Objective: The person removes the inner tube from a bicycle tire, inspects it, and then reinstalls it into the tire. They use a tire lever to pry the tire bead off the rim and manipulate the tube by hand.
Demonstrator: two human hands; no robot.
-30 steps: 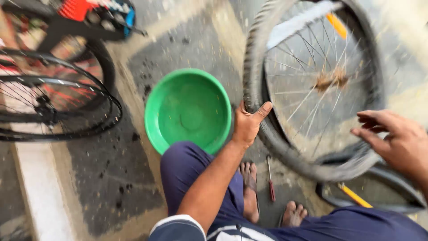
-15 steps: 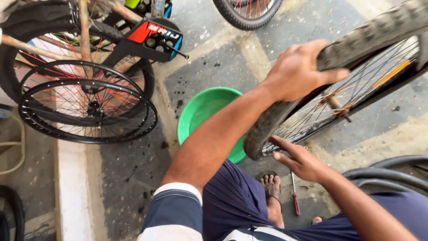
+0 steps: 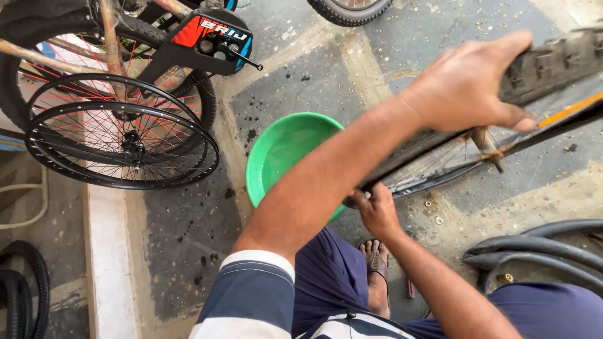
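Knobbly black tyre (image 3: pixel 553 63) slants up rightward, left hand (image 3: pixel 468 85) clamped over its upper tread, right hand (image 3: pixel 377 210) gripping the low end beside the green basin (image 3: pixel 276 157).

The left hand (image 3: pixel 468 85) grips the knobby tyre of a bicycle wheel (image 3: pixel 553 63) from above, just right of the green basin (image 3: pixel 279 150). The right hand (image 3: pixel 377 210) holds the wheel's lower rim beside the basin's near-right edge. 2 bare black rims (image 3: pixel 119 141) lie left of the basin.
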